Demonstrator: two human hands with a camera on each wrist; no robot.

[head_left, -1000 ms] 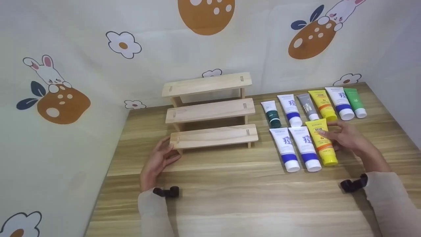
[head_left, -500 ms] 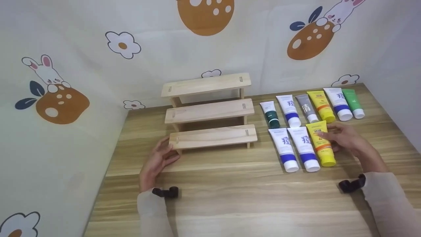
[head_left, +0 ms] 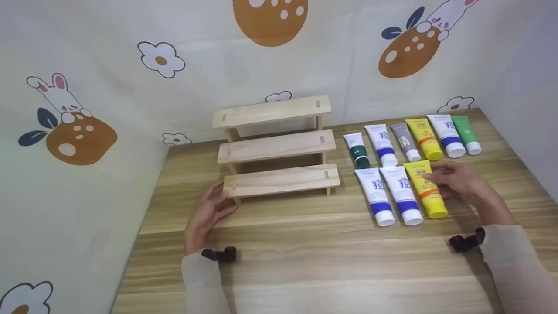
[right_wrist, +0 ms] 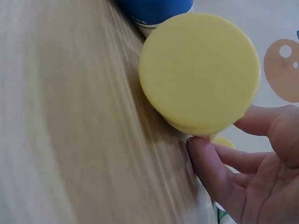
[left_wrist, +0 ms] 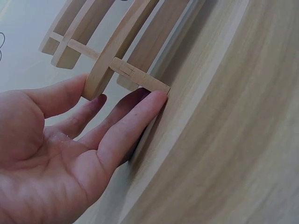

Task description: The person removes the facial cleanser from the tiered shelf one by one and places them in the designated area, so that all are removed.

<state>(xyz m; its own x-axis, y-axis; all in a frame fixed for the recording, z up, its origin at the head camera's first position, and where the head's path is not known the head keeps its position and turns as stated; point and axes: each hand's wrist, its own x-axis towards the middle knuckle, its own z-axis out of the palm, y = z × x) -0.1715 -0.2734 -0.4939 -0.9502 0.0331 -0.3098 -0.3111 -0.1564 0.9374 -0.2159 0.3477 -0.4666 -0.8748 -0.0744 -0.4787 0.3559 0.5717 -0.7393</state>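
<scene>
My left hand (head_left: 208,213) holds the left end of the lowest step of a three-tier wooden stand (head_left: 279,182). In the left wrist view, the thumb (left_wrist: 65,95) presses the board's end while other fingers reach below it to the leg. At the right, my right hand (head_left: 462,181) grips a yellow squeeze tube (head_left: 425,187) by its right side, thumb on top, other fingers partly hidden. Its round yellow cap (right_wrist: 201,72) fills much of the right wrist view. Two white tubes with blue bands, one nearer (head_left: 402,194) and one farther left (head_left: 375,196), lie beside it.
Behind lies a row of tubes: a white and dark green one (head_left: 356,150), a grey one (head_left: 405,141), another yellow one (head_left: 424,138), a green one (head_left: 466,134) and white-and-blue ones. A patterned cloth (head_left: 209,56) rises behind the wooden table (head_left: 305,261).
The yellow tube in my right hand has shifted slightly toward the front of the table. My left hand and the stand stay where they were.
</scene>
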